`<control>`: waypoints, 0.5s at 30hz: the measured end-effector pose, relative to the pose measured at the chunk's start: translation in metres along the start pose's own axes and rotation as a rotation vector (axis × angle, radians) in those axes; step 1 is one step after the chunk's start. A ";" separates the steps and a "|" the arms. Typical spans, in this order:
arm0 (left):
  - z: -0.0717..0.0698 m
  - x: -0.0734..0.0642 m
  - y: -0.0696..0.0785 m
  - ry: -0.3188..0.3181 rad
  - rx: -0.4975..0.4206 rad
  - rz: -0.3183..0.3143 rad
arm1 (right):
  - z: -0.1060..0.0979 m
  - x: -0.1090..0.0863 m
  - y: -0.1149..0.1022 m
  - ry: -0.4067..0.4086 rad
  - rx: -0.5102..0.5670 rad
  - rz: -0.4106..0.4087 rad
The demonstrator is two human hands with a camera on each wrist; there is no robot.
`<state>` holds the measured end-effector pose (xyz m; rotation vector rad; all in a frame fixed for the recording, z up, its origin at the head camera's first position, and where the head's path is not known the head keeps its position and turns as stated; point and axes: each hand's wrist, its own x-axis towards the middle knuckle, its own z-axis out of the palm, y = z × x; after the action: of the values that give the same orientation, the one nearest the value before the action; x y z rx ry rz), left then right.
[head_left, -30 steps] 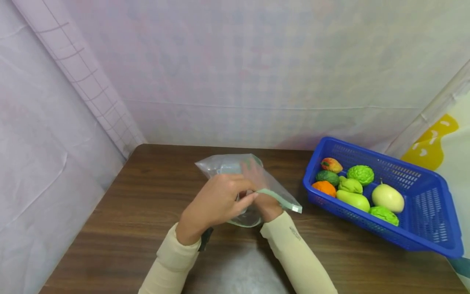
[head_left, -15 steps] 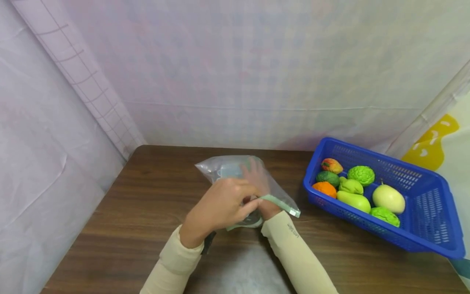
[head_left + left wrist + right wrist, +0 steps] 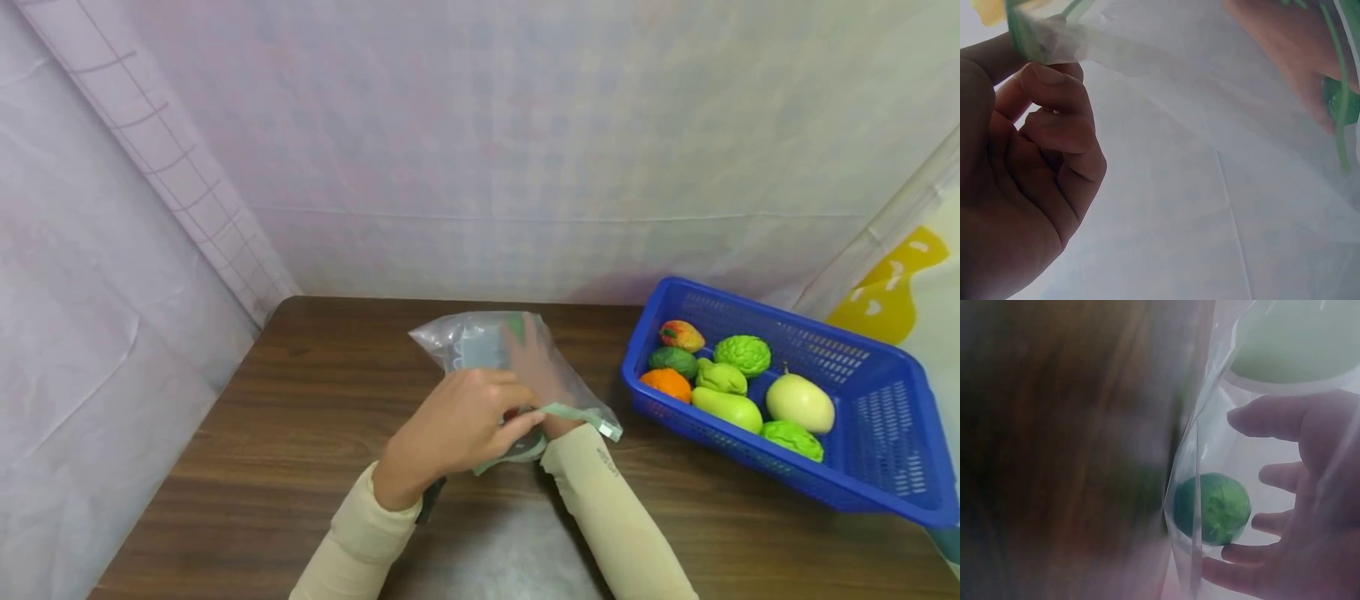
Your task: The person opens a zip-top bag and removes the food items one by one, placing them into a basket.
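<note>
A clear plastic zip bag (image 3: 551, 367) with a green-edged mouth lies at the table's middle. My left hand (image 3: 457, 425) pinches the bag's mouth between thumb and index finger; the left wrist view shows its other fingers curled. Inside the bag is my right hand (image 3: 534, 362), its wrist passing through the mouth. In the right wrist view that hand has its fingers spread beside a round green bumpy thing (image 3: 1225, 509), which looks like a toy fruit or vegetable. Its thumb lies under a pale green patch (image 3: 1300, 356) with a white border.
To the right on the brown wooden table (image 3: 300, 400) stands a blue plastic basket (image 3: 885, 433). It holds several toy fruits and vegetables, among them an orange (image 3: 666, 385) and a pear (image 3: 727, 408). A patterned cloth wall (image 3: 480, 150) rises behind the table.
My left hand has moved slightly down and right, drawing the bag's mouth a little along my right wrist. My right hand's fingers reach farther into the bag.
</note>
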<state>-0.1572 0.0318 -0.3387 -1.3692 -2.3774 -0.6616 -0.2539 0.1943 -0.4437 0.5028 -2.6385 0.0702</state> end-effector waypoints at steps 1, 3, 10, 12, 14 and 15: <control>0.000 0.000 0.000 -0.002 -0.004 0.002 | -0.007 -0.001 -0.001 0.018 0.012 -0.002; 0.000 0.001 0.000 -0.004 -0.006 0.008 | -0.018 -0.004 -0.002 0.047 0.013 -0.024; 0.001 0.002 0.001 -0.002 -0.005 0.022 | 0.002 0.002 0.010 0.119 -0.022 -0.065; 0.001 0.002 0.001 -0.001 -0.004 0.025 | 0.018 0.005 0.015 0.111 -0.003 -0.045; 0.001 0.002 0.001 0.000 -0.003 0.026 | 0.023 0.006 0.016 0.119 -0.012 -0.043; 0.001 0.002 0.001 0.001 -0.001 0.026 | 0.025 0.006 0.018 0.129 -0.024 -0.049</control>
<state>-0.1575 0.0341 -0.3387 -1.3976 -2.3550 -0.6561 -0.2761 0.2052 -0.4627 0.5357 -2.4976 0.0534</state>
